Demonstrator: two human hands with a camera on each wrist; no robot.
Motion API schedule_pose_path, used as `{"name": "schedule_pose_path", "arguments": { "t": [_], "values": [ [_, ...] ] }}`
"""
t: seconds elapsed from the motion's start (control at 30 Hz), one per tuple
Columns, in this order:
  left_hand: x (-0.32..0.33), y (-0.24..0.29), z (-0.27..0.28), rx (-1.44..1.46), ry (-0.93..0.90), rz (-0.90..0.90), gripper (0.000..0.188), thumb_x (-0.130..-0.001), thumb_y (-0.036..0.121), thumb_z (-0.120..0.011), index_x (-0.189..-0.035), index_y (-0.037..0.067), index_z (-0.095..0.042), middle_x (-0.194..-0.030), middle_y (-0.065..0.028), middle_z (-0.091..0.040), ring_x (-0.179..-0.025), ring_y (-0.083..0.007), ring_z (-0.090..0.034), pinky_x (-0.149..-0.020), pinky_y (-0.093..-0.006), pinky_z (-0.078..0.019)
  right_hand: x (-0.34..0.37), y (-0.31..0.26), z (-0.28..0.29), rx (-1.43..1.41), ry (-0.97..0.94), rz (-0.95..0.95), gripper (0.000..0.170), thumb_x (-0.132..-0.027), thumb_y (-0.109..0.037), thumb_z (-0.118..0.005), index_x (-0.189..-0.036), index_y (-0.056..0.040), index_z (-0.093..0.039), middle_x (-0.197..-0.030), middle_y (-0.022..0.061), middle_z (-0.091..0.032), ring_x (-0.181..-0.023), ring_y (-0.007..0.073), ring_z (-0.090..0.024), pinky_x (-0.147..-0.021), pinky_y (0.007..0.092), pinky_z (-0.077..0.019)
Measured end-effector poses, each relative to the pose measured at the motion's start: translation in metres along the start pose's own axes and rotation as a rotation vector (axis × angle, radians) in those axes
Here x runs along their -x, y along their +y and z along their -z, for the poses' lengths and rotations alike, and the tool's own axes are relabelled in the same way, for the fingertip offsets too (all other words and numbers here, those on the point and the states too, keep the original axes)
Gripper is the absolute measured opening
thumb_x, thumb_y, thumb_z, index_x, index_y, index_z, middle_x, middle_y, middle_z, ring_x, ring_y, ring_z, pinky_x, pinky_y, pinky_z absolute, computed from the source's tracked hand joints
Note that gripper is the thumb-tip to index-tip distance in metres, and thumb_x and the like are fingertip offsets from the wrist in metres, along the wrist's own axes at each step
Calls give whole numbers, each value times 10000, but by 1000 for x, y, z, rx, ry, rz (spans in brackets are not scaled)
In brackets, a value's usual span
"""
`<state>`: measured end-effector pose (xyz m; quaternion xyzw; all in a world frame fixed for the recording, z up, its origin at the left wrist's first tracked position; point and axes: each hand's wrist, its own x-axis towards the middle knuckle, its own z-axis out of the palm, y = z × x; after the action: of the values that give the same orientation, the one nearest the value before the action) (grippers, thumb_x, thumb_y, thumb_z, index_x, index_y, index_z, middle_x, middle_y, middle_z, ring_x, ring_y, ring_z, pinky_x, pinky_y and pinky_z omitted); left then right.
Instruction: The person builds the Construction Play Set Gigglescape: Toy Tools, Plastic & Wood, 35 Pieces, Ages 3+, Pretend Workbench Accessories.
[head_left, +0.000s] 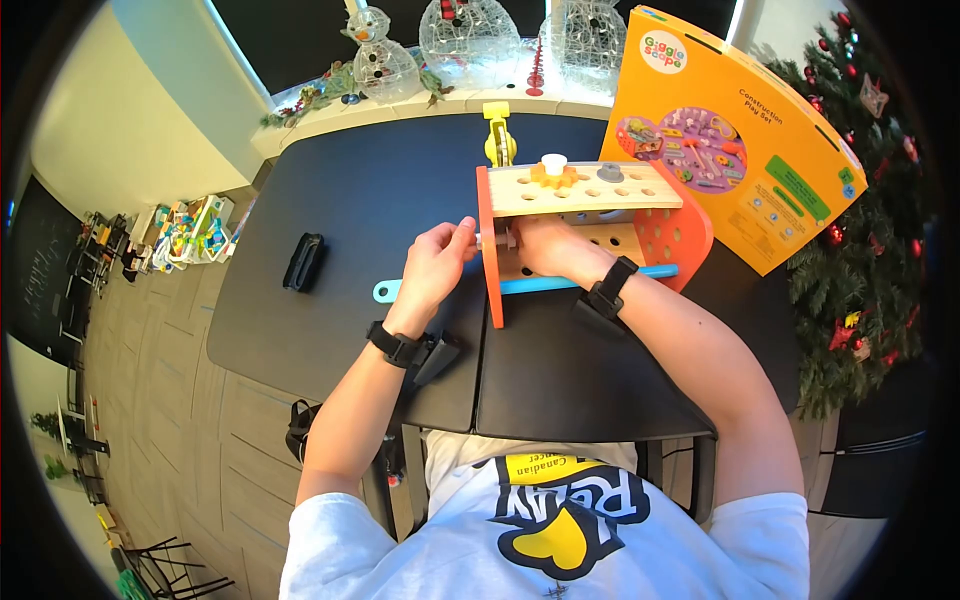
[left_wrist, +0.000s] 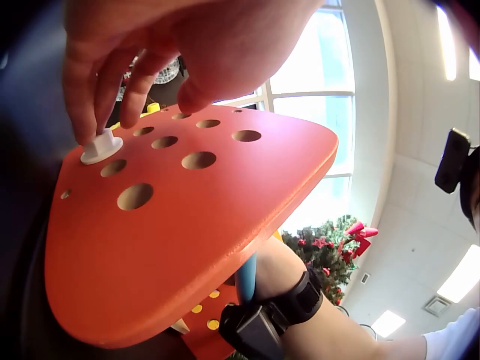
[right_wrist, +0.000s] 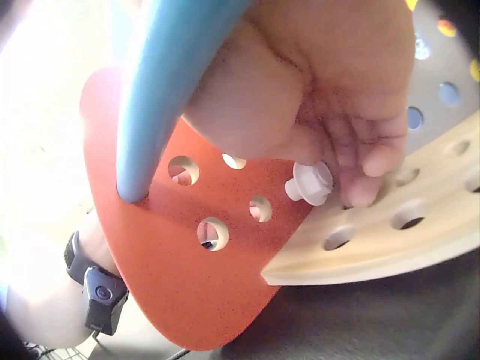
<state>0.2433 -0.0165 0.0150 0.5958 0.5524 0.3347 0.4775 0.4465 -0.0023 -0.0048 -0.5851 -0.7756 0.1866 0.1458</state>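
A wooden toy workbench with red-orange side panels [left_wrist: 225, 195] and a pale perforated top [head_left: 630, 195] stands in front of me. At the outer side of the left panel, my left hand [head_left: 437, 262] pinches the head of a white plastic bolt [left_wrist: 102, 146] that sits in a hole. Inside the box, under the top, my right hand [right_wrist: 322, 82] has its fingers curled at a white plastic nut [right_wrist: 311, 184] near that panel. The thumb side of its grip is partly hidden. A blue rod [head_left: 540, 284] runs across the front below my right wrist.
An orange-gear piece [head_left: 554, 177] with a white knob and a grey nut [head_left: 610, 173] sit on top. Behind stands a yellow toy clamp-like piece [head_left: 498, 135]; at the right, a large yellow box [head_left: 720, 130]. A black case [head_left: 304, 262] lies left on the dark table [head_left: 350, 190].
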Motion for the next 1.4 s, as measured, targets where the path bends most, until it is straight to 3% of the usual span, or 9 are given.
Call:
{"name": "schedule_pose_path", "arguments": {
  "t": [0.1,0.3,0.4,0.5,0.7,1.0,1.1,1.2,1.4],
  "values": [
    [-3,-7,-1,58,8,-37,517,-1072,444,-579,-1103,-53,-722,-1050,-159,-767,-1017,-212,-723,-888,-343,-541,6,-7,2,-125,137,12,290,-890,13,-618,-1178,29,-651,-1116,256,-705,-1079,417,-677,-878,459,-546],
    [-4,-9,0,68,-8,-36,521,-1070,447,-582,-1117,-53,-720,-1060,-155,-767,-1025,-218,-723,-905,-347,-540,22,-25,26,-299,46,-4,226,-931,11,-557,-1141,30,-638,-1087,231,-712,-1017,415,-681,-830,472,-539],
    [0,-2,1,30,-14,-4,521,-1071,448,-582,-1117,-52,-721,-1066,-157,-766,-1028,-218,-723,-913,-347,-539,16,-17,24,-367,-25,-35,220,-910,16,-582,-1123,38,-635,-1077,241,-708,-987,428,-673,-812,480,-531],
    [-1,-5,0,40,-10,-18,520,-1071,447,-583,-1115,-53,-720,-1068,-159,-766,-1029,-217,-722,-915,-348,-538,11,-10,12,-96,14,47,250,-892,21,-594,-1137,45,-633,-1084,264,-701,-998,449,-665,-842,481,-536],
    [-4,-9,1,78,-18,-42,511,-1074,433,-583,-1113,-59,-718,-1070,-161,-765,-1028,-222,-723,-919,-350,-540,19,-25,23,-299,110,26,273,-870,24,-598,-1139,47,-639,-1094,279,-689,-1050,461,-652,-903,475,-538],
    [1,0,1,40,-15,-11,512,-1074,433,-586,-1115,-59,-720,-1064,-160,-765,-1026,-224,-722,-915,-348,-542,11,-15,17,-156,-23,-5,262,-858,6,-620,-1117,35,-638,-1002,252,-688,-986,454,-667,-856,478,-546],
    [0,-5,0,86,-12,-43,514,-1073,436,-587,-1111,-59,-721,-1057,-158,-764,-1021,-221,-720,-912,-348,-542,8,-1,-4,-99,187,119,239,-860,11,-614,-1097,41,-633,-950,249,-676,-930,447,-664,-827,479,-541],
    [0,-4,1,69,-22,-28,514,-1072,437,-588,-1104,-58,-722,-1054,-156,-764,-1017,-215,-717,-909,-347,-542,22,-28,22,-290,159,58,211,-876,13,-603,-1083,43,-631,-939,242,-672,-909,445,-654,-810,482,-538],
    [1,-2,0,61,-7,-27,515,-1069,441,-593,-1089,-56,-727,-1036,-155,-763,-1002,-205,-716,-902,-341,-543,20,-15,21,-234,107,127,184,-909,6,-582,-1082,41,-636,-956,241,-676,-904,445,-653,-805,479,-542]
  ]
}}
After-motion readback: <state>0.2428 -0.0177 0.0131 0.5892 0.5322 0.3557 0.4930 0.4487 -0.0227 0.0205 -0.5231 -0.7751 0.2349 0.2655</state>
